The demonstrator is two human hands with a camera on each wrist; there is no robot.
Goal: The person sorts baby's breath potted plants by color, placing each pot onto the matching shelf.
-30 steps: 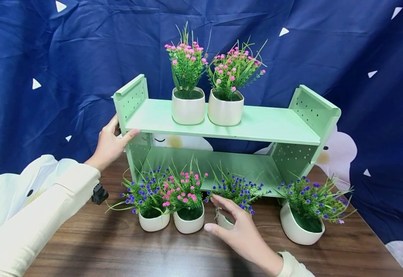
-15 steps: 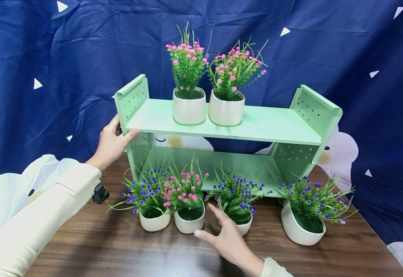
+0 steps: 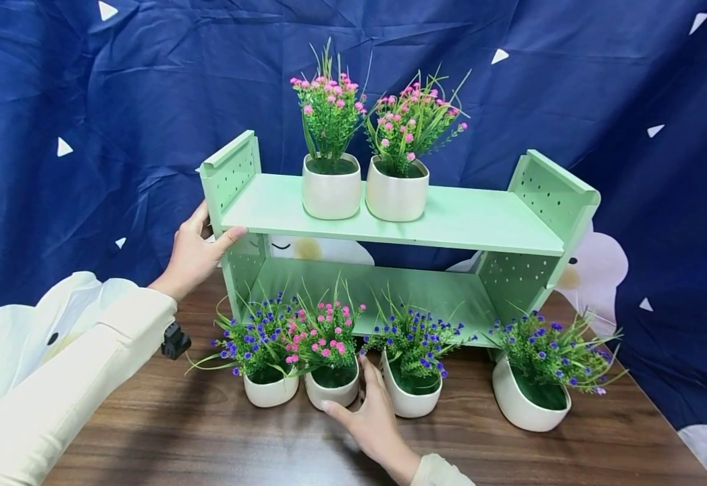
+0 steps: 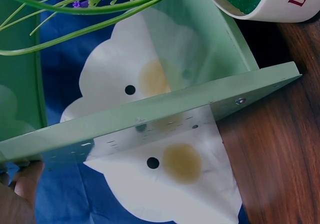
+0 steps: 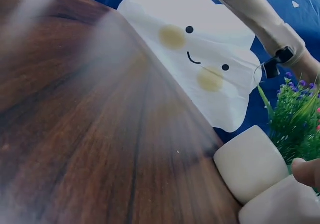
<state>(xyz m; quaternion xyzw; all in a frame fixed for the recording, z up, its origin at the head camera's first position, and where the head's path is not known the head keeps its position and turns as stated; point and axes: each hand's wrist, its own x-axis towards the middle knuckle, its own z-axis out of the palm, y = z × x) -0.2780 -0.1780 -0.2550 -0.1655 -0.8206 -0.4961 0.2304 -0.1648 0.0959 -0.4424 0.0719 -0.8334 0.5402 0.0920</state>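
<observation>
My right hand [image 3: 373, 417] is at the front-row pink-flowered plant [image 3: 331, 375], which stands upright in its white pot on the wooden table [image 3: 238, 445], in front of the green shelf [image 3: 475, 216]. My thumb lies at the front of that pot and my fingers at its right side; whether they press on it firmly I cannot tell. My left hand [image 3: 195, 253] grips the shelf's left end, thumb over the front edge of the upper board and fingers behind the side panel.

Just left of the pink-flowered plant stands a blue-flowered plant [image 3: 262, 361], their leaves overlapping. Close to the right of my fingers is a 2nd blue-flowered plant [image 3: 414, 364], and farther right a 3rd blue-flowered plant [image 3: 538, 378], set apart and leaning a little. On the upper board 2 more pink-flowered plants, a left one [image 3: 331, 189] and a right one [image 3: 397, 192], stand side by side. Behind everything hangs a dark blue cloth [image 3: 165, 81] with white triangles and smiling clouds.
</observation>
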